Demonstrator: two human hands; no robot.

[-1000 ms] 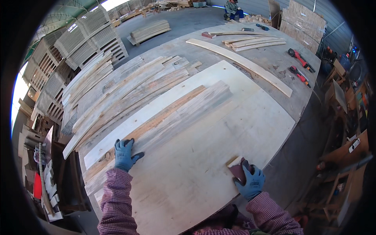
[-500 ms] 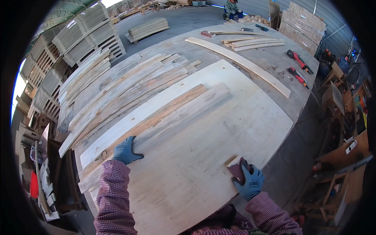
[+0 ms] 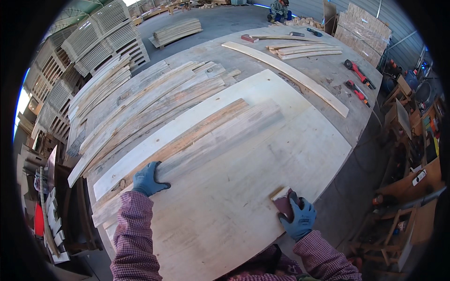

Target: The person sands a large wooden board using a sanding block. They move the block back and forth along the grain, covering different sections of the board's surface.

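Observation:
My left hand [image 3: 148, 180], in a blue work glove, spans the near end of a weathered grey plank [image 3: 220, 136], thumb toward its near edge and fingers over the far side. Alongside that plank lies a browner plank [image 3: 201, 125]. Both rest on a large pale plywood sheet [image 3: 225, 210]. My right hand [image 3: 300, 219], gloved alike, is closed around a sanding block [image 3: 283, 205] wrapped in dark red abrasive paper. The block sits on the sheet near its right front edge; its underside is hidden.
Weathered boards [image 3: 154, 103] lie on the table's left. A long pale slat [image 3: 290, 77], thinner slats [image 3: 304, 50], a reddish block [image 3: 249, 38] and red-and-black power tools [image 3: 358, 75] lie farther back. A person [image 3: 279, 10] sits beyond; pallets [image 3: 105, 37] are stacked at left.
The grey plank has slid slightly lengthwise, its far end now farther past the brown plank's end. My left hand shifts a little left; my right hand and the sanding block stay put.

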